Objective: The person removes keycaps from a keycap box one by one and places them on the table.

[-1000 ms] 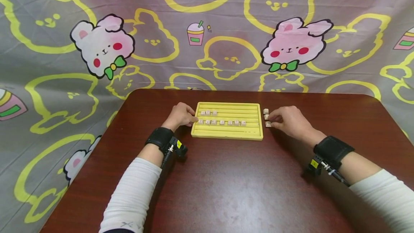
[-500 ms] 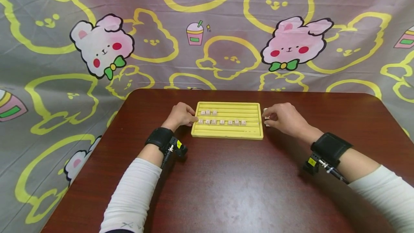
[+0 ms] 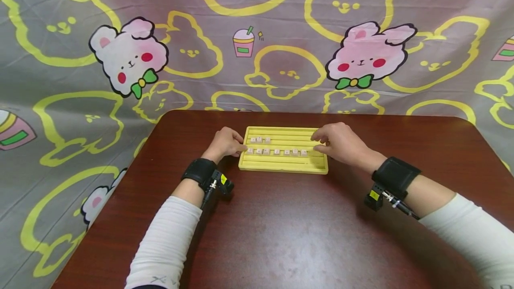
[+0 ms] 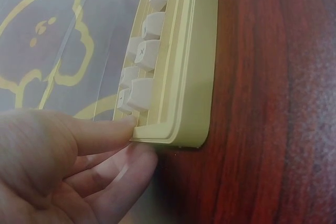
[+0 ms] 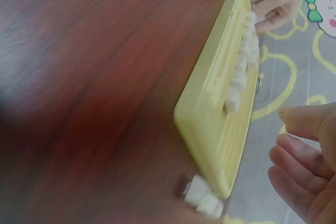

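Observation:
A shallow yellow ridged tray (image 3: 283, 168) lies on the table with white keycaps standing in two rows. Several keycaps (image 3: 276, 151) form the longer, nearer row; a short row (image 3: 259, 139) sits behind it at the left. My left hand (image 3: 224, 142) pinches the tray's left end, thumb (image 4: 102, 136) on the rim and fingers underneath. Over the tray's right end hovers my right hand (image 3: 345, 142). In the right wrist view its thumb and fingers (image 5: 302, 182) are spread apart with nothing between them. Loose keycaps (image 5: 205, 198) lie beside the tray's right end, hidden in the head view.
The dark red-brown wooden table (image 3: 277, 235) spreads around the tray. A patterned grey and pink cloth (image 3: 201, 70) hangs behind the table and along its left side. Both wrists wear black straps with small cameras (image 3: 375, 197).
My right hand has moved left from the loose keycaps beside the tray to over its right end, its fingers now apart. My left hand keeps its hold on the tray.

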Demonstrator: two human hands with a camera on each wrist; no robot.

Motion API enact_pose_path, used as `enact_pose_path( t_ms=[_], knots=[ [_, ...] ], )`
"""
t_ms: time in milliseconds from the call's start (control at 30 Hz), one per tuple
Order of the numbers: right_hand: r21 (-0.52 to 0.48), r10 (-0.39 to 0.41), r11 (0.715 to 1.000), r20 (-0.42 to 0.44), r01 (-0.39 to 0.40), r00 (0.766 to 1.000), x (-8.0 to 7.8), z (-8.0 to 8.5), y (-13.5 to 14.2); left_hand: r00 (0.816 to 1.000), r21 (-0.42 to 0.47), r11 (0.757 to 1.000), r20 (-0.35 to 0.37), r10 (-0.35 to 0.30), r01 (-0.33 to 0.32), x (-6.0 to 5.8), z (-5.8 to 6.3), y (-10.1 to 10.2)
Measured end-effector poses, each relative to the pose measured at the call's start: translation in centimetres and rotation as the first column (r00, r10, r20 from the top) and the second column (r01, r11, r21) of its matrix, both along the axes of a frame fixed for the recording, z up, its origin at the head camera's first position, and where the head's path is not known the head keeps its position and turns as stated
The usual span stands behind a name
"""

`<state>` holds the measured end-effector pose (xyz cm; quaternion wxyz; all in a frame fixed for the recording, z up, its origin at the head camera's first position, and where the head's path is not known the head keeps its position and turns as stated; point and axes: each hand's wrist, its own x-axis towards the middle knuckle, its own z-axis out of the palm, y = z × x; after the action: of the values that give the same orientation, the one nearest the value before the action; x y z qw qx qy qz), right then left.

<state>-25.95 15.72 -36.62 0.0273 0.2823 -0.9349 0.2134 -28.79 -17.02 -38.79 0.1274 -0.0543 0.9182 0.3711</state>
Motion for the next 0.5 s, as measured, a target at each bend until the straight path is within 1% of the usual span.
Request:
enact_pose_path(
  t_ms=[100, 267, 500],
  knots=[
    [0.017, 0.030, 0.999, -0.019, -0.030, 0.999, -0.3, 0.5, -1.3, 1.000, -0.003, 1.000, -0.006, 0.005, -0.005, -0.1, -0.1, 0.0],
    [0.029, 0.061, 0.998, -0.026, -0.061, 0.998, -0.9, 1.0, -3.7, 1.000, -0.002, 1.000, -0.007, 0.012, -0.012, -0.1, -0.2, -0.1],
    [-0.001, 0.100, 0.995, -0.008, -0.100, 0.995, -1.6, 1.2, -6.8, 1.000, 0.007, 1.000, -0.014, 0.011, -0.011, 0.0, -0.1, 0.0]
  ],
)
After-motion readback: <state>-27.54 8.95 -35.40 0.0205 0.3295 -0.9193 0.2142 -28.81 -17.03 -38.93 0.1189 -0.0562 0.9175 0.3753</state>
